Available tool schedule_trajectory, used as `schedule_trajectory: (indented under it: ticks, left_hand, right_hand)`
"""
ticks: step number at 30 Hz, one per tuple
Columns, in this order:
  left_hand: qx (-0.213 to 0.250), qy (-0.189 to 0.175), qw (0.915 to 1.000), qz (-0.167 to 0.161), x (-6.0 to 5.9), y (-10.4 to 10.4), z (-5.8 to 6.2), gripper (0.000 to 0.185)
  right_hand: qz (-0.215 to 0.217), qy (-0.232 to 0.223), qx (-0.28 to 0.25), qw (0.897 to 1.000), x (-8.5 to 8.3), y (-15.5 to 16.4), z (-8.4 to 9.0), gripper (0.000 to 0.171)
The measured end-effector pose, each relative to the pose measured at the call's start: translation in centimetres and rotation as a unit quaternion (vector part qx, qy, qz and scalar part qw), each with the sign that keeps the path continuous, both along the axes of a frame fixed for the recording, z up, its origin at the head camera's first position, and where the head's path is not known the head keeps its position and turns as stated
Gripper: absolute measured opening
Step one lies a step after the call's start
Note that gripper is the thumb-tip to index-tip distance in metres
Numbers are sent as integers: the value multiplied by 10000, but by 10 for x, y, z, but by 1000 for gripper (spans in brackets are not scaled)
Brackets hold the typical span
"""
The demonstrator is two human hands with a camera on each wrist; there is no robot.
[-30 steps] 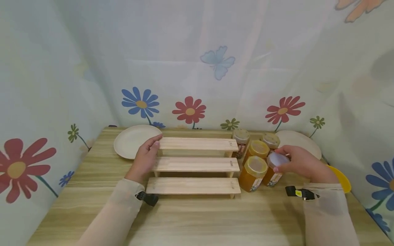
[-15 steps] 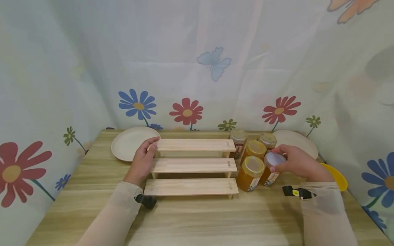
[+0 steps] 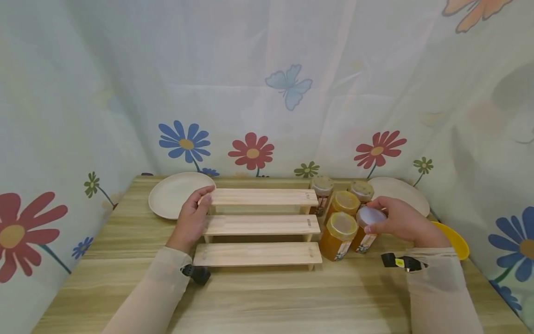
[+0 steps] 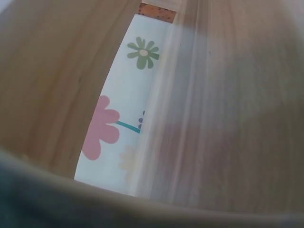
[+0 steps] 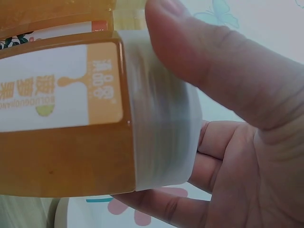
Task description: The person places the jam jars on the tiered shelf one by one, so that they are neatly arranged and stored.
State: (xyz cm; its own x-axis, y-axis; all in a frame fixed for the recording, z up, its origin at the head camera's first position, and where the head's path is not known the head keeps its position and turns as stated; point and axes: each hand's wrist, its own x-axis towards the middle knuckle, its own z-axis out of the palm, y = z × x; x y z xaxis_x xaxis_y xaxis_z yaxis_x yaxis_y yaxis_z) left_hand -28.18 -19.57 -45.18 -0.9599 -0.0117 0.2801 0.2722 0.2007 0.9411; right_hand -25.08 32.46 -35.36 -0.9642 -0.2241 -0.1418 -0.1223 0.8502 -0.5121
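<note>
The right hand [image 3: 402, 221] is seen at centre right of the head view, its fingers and thumb curled round the lid end of a honey jar [image 3: 367, 228]; in the right wrist view the thumb [image 5: 209, 57] is pressed across the pale lid [image 5: 164, 111] and the fingers are wrapped beneath it. The jar stands among four other honey jars [image 3: 339, 229], packed tightly, just right of the stepped wooden rack [image 3: 260, 225] at frame centre. The left hand [image 3: 193, 218] is laid against the rack's left end, fingers bent over the edge of the top step; only blurred wood and a strip of flowered cloth are shown by the left wrist camera.

Risks can be judged from here. The grip is taken on the lid alone, so the jar could slip or the lid could loosen if the jar is heavy. The neighbouring jars touch it, and one could be knocked over as it is raised. The rack's steps look narrow, so a jar set near an edge could tip. The yellow bowl [image 3: 456, 239] beside the wrist could be nudged.
</note>
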Motion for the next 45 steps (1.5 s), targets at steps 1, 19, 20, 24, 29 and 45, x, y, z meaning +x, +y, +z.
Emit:
schedule_trajectory:
  ticks: [1, 19, 20, 24, 29, 45]
  left_hand:
    - [-15, 1, 10000, -2, 1, 0, 1, 43]
    - [-1, -21, 10000, 22, 0, 3, 0, 43]
    - [-23, -36, 10000, 21, 0, 3, 0, 43]
    - [-89, -85, 9999, -19, 0, 3, -1, 45]
    - [-56, -97, 9999, 50, 2, 4, 0, 43]
    - [-68, -135, 9999, 36, 1, 0, 3, 43]
  right_hand:
    - [-1, -7, -11, 10000, 0, 0, 0, 72]
    - [337, 61, 185, 9992, 1, 5, -1, 84]
    - [367, 49, 219, 9991, 1, 6, -2, 86]
    - [406, 77, 335, 9986, 0, 10, -4, 86]
    - [349, 93, 333, 9988, -2, 12, -6, 84]
    - [-168, 906, 122, 9957, 17, 17, 19, 82]
